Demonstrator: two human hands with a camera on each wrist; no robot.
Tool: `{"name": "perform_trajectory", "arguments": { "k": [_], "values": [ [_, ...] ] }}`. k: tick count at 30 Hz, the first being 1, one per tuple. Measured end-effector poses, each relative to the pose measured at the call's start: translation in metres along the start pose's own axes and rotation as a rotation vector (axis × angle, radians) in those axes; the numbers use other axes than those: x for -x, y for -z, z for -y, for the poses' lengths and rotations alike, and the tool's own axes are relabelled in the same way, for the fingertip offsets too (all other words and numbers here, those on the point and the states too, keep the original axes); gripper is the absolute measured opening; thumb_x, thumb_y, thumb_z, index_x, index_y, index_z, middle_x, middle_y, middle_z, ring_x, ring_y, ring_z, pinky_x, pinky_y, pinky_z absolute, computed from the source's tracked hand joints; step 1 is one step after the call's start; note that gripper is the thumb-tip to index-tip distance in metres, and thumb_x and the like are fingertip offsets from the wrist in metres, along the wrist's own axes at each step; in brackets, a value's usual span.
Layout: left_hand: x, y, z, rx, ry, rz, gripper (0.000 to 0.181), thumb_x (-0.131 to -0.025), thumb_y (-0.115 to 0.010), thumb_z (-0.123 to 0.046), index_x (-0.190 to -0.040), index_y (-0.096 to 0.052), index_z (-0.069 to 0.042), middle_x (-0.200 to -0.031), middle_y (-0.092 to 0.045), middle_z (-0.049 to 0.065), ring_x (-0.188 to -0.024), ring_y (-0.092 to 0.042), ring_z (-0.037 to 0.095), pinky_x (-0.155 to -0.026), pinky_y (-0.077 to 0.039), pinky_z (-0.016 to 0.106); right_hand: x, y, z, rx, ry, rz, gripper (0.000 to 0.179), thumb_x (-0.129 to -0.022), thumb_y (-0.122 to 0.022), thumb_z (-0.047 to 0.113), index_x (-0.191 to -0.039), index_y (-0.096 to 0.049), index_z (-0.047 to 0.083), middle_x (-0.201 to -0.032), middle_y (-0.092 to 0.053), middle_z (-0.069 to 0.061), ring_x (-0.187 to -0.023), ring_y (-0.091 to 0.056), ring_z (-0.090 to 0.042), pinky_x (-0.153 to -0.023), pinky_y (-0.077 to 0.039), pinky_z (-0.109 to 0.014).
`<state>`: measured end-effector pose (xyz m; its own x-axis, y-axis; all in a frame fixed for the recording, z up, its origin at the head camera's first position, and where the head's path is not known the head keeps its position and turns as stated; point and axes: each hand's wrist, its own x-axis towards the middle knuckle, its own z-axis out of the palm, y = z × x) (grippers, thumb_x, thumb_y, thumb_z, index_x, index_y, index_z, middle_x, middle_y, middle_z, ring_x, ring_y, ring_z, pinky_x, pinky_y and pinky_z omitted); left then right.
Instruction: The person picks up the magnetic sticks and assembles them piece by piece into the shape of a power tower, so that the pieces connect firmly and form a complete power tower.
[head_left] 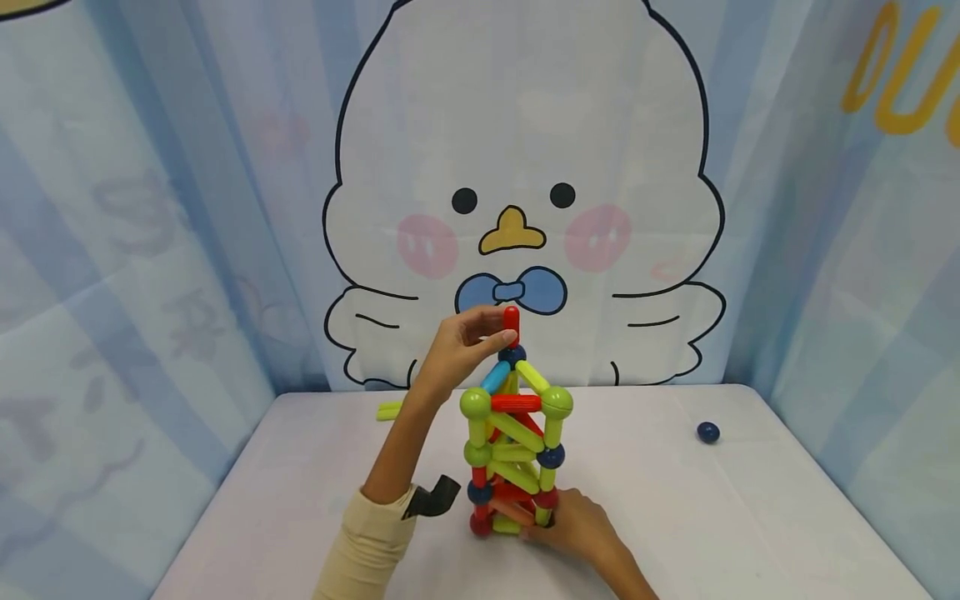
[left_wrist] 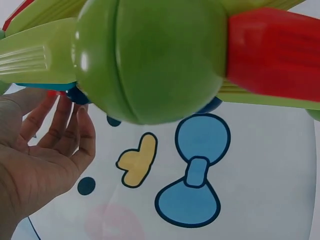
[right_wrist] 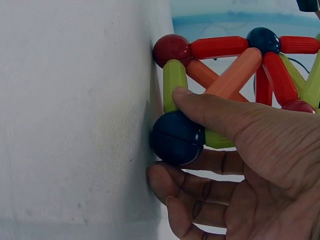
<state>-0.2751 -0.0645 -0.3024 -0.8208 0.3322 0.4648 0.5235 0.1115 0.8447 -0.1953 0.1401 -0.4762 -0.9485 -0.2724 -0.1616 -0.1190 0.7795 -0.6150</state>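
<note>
A tower of coloured rods and balls [head_left: 513, 450] stands upright on the table. At its peak, a red rod [head_left: 512, 327] rises from a dark blue ball [head_left: 512, 355], and my left hand [head_left: 467, 346] pinches that rod between thumb and fingers. Low on the tower's right side, my right hand [head_left: 577, 525] grips the base. The right wrist view shows that thumb on a green rod [right_wrist: 174, 82] and the fingers curled round a dark blue corner ball [right_wrist: 177, 137]. A big green ball [left_wrist: 150, 60] fills much of the left wrist view, in front of the left hand.
A loose dark blue ball [head_left: 708, 432] lies at the right of the white table [head_left: 660, 517]. Green rods [head_left: 388, 411] lie at the back left, partly behind the left forearm. A curtain with a cartoon chick [head_left: 525, 125] hangs behind the table.
</note>
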Motion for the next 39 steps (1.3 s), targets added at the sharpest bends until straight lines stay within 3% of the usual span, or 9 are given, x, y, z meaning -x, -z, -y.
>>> {"name": "perform_trajectory", "arguments": {
  "k": [6, 10, 15, 19, 23, 27, 32, 36, 39],
  "values": [
    [0.000, 0.001, 0.007, 0.006, -0.006, 0.010, 0.033, -0.096, -0.063, -0.023, -0.127, -0.061, -0.011, -0.118, -0.068, 0.012, -0.106, -0.065, 0.026, -0.094, -0.053, 0.036, 0.001, 0.000, -0.001, -0.004, -0.013, 0.010, 0.049, -0.075, -0.083, 0.036, -0.108, -0.064, 0.005, -0.078, -0.063, 0.001, -0.069, -0.055, -0.016, -0.072, -0.055, -0.040],
    [0.000, 0.009, 0.021, -0.009, 0.014, -0.027, 0.031, -0.100, -0.056, -0.030, -0.123, -0.063, -0.011, -0.113, -0.068, 0.012, -0.106, -0.065, 0.029, -0.090, -0.055, 0.040, 0.001, 0.001, -0.002, -0.006, -0.017, 0.010, 0.050, -0.075, -0.082, 0.037, -0.108, -0.064, 0.005, -0.075, -0.061, 0.001, -0.068, -0.054, -0.016, -0.069, -0.053, -0.037],
    [0.007, 0.032, 0.060, -0.156, 0.118, -0.166, 0.032, -0.099, -0.056, -0.034, -0.115, -0.067, -0.008, -0.105, -0.070, 0.013, -0.099, -0.066, 0.025, -0.084, -0.055, 0.038, 0.000, 0.002, -0.002, -0.017, -0.007, 0.010, 0.049, -0.076, -0.082, 0.037, -0.109, -0.064, 0.005, -0.076, -0.061, 0.002, -0.069, -0.054, -0.016, -0.067, -0.050, -0.035],
    [0.029, 0.055, 0.100, -0.354, 0.232, -0.260, 0.028, -0.099, -0.058, -0.029, -0.111, -0.068, -0.006, -0.106, -0.071, 0.014, -0.100, -0.067, 0.028, -0.085, -0.054, 0.041, -0.001, 0.001, -0.002, -0.025, 0.001, 0.022, 0.050, -0.076, -0.082, 0.037, -0.110, -0.064, 0.005, -0.078, -0.062, 0.002, -0.070, -0.054, -0.016, -0.069, -0.052, -0.038],
    [0.055, 0.074, 0.137, -0.508, 0.323, -0.290, 0.020, -0.096, -0.062, -0.017, -0.106, -0.069, -0.002, -0.106, -0.072, 0.018, -0.101, -0.066, 0.034, -0.088, -0.052, 0.048, -0.002, -0.001, -0.004, -0.026, 0.005, 0.027, 0.052, -0.075, -0.082, 0.038, -0.111, -0.064, 0.005, -0.079, -0.064, 0.003, -0.070, -0.054, -0.015, -0.071, -0.053, -0.040],
    [0.074, 0.083, 0.162, -0.645, 0.395, -0.267, 0.016, -0.091, -0.066, -0.008, -0.104, -0.071, -0.001, -0.105, -0.069, 0.022, -0.100, -0.064, 0.039, -0.084, -0.052, 0.052, -0.001, -0.001, -0.005, -0.018, 0.009, 0.024, 0.052, -0.075, -0.082, 0.038, -0.112, -0.064, 0.006, -0.081, -0.065, 0.003, -0.071, -0.054, -0.015, -0.073, -0.054, -0.040],
    [0.088, 0.086, 0.180, -0.796, 0.530, -0.227, 0.030, -0.090, -0.066, -0.008, -0.120, -0.068, -0.006, -0.118, -0.055, 0.030, -0.107, -0.056, 0.046, -0.083, -0.052, 0.055, -0.002, -0.001, -0.006, -0.023, 0.018, 0.013, 0.055, -0.074, -0.082, 0.039, -0.113, -0.063, 0.006, -0.083, -0.066, 0.002, -0.072, -0.055, -0.015, -0.075, -0.055, -0.042],
    [0.096, 0.086, 0.190, -0.818, 0.648, -0.206, 0.038, -0.093, -0.064, -0.012, -0.131, -0.061, -0.009, -0.125, -0.045, 0.030, -0.112, -0.049, 0.044, -0.084, -0.051, 0.054, -0.002, -0.003, -0.007, -0.034, 0.039, 0.010, 0.054, -0.075, -0.082, 0.039, -0.114, -0.063, 0.006, -0.083, -0.066, 0.003, -0.071, -0.055, -0.014, -0.075, -0.056, -0.040],
    [0.099, 0.084, 0.196, -0.808, 0.678, -0.191, 0.041, -0.093, -0.063, -0.013, -0.134, -0.058, -0.010, -0.125, -0.044, 0.028, -0.113, -0.048, 0.043, -0.084, -0.050, 0.054, -0.002, -0.004, -0.007, -0.042, 0.051, 0.005, 0.054, -0.075, -0.082, 0.038, -0.115, -0.063, 0.006, -0.084, -0.067, 0.003, -0.072, -0.056, -0.013, -0.075, -0.055, -0.039]
  ]
}}
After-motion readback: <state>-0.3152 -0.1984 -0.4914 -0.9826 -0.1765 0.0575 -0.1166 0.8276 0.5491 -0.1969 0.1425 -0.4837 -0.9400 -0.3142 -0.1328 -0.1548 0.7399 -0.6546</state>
